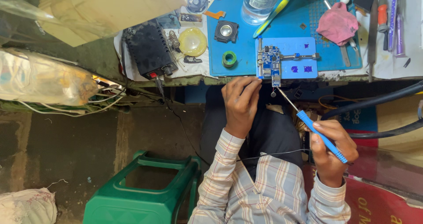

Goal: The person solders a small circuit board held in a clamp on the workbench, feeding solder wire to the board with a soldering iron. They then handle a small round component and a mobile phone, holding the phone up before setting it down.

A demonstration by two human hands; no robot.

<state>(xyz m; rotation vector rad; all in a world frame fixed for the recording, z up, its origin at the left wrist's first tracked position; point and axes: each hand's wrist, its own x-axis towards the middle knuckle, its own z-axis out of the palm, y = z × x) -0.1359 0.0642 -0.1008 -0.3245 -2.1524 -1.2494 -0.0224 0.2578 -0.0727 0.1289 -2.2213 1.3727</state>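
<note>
Seen from above, a person in a checked shirt sits at the near edge of a cluttered tabletop [396, 61]. The right hand [330, 151] is wrapped closed around the blue handle of a screwdriver [315, 129], whose thin metal shaft slants up and to the left so that its tip meets the lower end of a blue circuit board [271, 63]. The board sits clamped in a blue holder [299, 58] lying at the tabletop's front edge, on a larger blue work mat [238, 52]. The left hand [240, 102] rests just below the board, its fingers [249, 87] loosely curled with the tips touching or nearly touching the holder's lower left corner; it grips nothing that can be made out.

On the mat behind the holder lie a small green roll of tape [229, 58], a round speaker [226, 31], a clear bottle [264, 1] and a crumpled pink cloth [337, 24]. To the left stand a black box with cables [147, 47] and a yellow round lid [192, 42]. Several pens and tools [387, 19] lie at the far right. A green plastic stool [141, 193] stands on the floor beside the person's left elbow.
</note>
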